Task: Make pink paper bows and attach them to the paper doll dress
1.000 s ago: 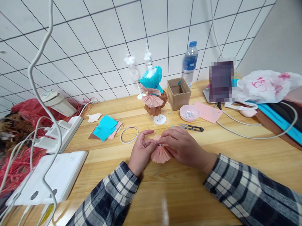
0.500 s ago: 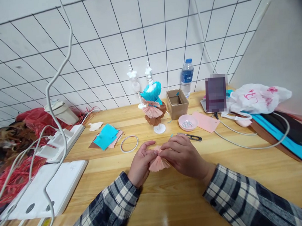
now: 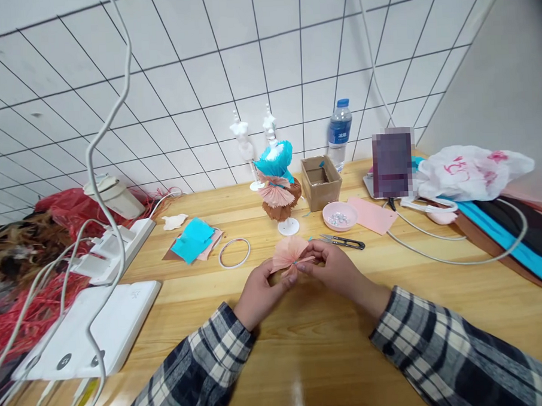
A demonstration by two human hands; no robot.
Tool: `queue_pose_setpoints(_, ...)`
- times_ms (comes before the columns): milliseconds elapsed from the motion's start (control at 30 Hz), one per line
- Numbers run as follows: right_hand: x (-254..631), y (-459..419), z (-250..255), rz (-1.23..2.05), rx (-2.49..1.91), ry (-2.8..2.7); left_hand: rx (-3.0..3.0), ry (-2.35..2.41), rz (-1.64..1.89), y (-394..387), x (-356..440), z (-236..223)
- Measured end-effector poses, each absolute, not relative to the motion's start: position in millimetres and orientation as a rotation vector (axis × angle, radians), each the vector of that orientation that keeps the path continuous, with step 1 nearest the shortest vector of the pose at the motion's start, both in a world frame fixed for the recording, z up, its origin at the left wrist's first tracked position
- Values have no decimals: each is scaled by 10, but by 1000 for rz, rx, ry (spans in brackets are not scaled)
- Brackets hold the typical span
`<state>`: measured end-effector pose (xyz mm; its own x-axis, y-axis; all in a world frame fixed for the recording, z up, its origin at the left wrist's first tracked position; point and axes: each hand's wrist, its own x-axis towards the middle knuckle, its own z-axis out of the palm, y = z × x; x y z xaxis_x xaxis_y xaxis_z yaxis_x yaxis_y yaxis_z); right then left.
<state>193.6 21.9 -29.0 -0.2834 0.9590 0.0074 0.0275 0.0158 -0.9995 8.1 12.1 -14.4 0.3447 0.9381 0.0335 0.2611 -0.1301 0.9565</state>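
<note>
Between both hands is a pleated pink paper fan (image 3: pixel 290 252), spread into a rounded shape with a small bluish tie at its gathered middle. My left hand (image 3: pixel 264 288) pinches its lower left edge between thumb and fingers. On the other side, my right hand (image 3: pixel 330 263) grips the right edge near the tie. Just behind stands a small mannequin (image 3: pixel 277 188) dressed in blue, pink and brown pleated paper on a white round base. Thread snips (image 3: pixel 344 241) lie beyond my right hand, and a white ring (image 3: pixel 234 253) lies beyond my left.
A pink bowl of beads (image 3: pixel 339 216), a cardboard box (image 3: pixel 321 183) and a water bottle (image 3: pixel 340 134) stand behind the hands. Blue paper squares (image 3: pixel 193 240) lie at left, near a power strip (image 3: pixel 120 251) and a white device (image 3: pixel 88 330). A hanging cable (image 3: pixel 89 160) crosses the left side.
The pink paper fan has turned and opened out, its pleats now spreading away from me instead of toward me. Both hands have shifted their grip to its edges.
</note>
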Motion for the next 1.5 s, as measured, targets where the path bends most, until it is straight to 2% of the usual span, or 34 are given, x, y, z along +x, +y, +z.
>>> queue_pose_setpoints(133,1951,232,-297,1394,-1075,-1480,1541,1116,779,126,80,-145)
queue_pose_setpoints(367,1920,200,-314,1287,-1134,-1582,1533,1109,853,108,106,-127)
queue_pose_setpoints(700,1945,207,-290,1296,-1183,-1616,1316,1073,821,152,59,-177)
queue_pose_setpoints(1167,1929,206,-303,1118,-1234,-1678,1387,1123,712,135,50,-178)
queue_pose_setpoints(1500,1858,144,-266,1193,-1251,-1572,1442,1156,760,112,63,-171)
